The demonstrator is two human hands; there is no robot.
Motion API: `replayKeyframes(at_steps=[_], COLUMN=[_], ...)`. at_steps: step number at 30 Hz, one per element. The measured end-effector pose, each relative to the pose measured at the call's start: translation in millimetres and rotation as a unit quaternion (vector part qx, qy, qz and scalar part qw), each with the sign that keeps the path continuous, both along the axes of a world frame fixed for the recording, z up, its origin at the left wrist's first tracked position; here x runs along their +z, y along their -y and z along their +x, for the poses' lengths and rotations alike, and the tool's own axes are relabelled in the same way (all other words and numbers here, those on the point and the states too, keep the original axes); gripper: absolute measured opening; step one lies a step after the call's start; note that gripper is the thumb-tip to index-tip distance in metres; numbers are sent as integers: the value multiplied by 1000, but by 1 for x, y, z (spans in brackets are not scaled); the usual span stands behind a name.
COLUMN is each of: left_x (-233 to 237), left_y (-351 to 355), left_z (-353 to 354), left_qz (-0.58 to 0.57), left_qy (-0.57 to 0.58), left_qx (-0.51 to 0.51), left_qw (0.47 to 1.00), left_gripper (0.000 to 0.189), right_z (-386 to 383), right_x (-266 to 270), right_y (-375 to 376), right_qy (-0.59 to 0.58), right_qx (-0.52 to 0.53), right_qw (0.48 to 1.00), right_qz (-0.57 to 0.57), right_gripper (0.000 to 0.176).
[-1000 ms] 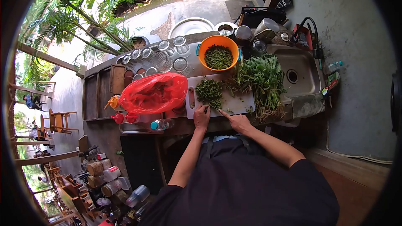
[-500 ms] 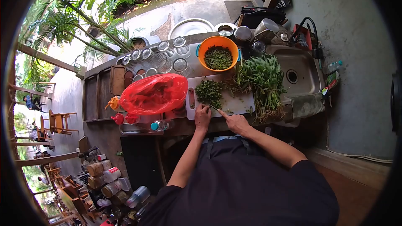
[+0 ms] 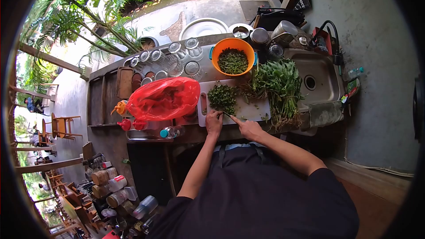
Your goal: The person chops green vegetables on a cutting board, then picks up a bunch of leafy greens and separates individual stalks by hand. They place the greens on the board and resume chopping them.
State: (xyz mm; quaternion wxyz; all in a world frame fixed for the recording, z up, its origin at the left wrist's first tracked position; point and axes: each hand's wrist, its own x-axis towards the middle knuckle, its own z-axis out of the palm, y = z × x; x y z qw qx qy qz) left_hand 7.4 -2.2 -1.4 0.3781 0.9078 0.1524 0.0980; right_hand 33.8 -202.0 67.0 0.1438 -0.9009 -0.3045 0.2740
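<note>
My right hand point(image 3: 250, 130) is closed around the handle of a knife point(image 3: 233, 117), whose dark blade points left toward my other hand. My left hand point(image 3: 214, 123) rests at the front edge of the white cutting board point(image 3: 252, 113). Its fingers are bent together beside the blade tip, and whatever they hold is hidden. Just beyond them lies a pile of chopped leafy greens point(image 3: 222, 98). Loose scraps are scattered to its right. A large bundle of uncut greens point(image 3: 280, 88), roots toward me, overlaps the board's right side.
Behind the board stands an orange colander point(image 3: 216, 57) containing chopped greens. A red plastic bag point(image 3: 164, 101) and a teal-capped bottle point(image 3: 171, 132) sit left. Several upturned glasses point(image 3: 193, 69) stand behind the bag. The sink point(image 3: 325, 77) is at right.
The view has shifted slightly. Both hands and the knife stay in nearly the same place at the board's front edge.
</note>
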Motion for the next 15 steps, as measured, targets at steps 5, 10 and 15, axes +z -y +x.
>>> replayKeyframes(at_steps=[5, 10, 15], left_x=[0, 4, 12], left_y=[0, 3, 1], left_z=[0, 0, 1], left_qz=[-12, -24, -21], left_qy=[8, 3, -8], left_qx=[4, 12, 22], left_qw=[1000, 1000, 1000], left_gripper=[10, 9, 10], right_z=[-3, -7, -8], right_x=[-27, -26, -28], right_y=[-1, -4, 2], right_qy=[50, 72, 84], right_qx=[0, 2, 9], right_qw=[999, 997, 996], right_qz=[-4, 9, 14], right_gripper=[73, 78, 81])
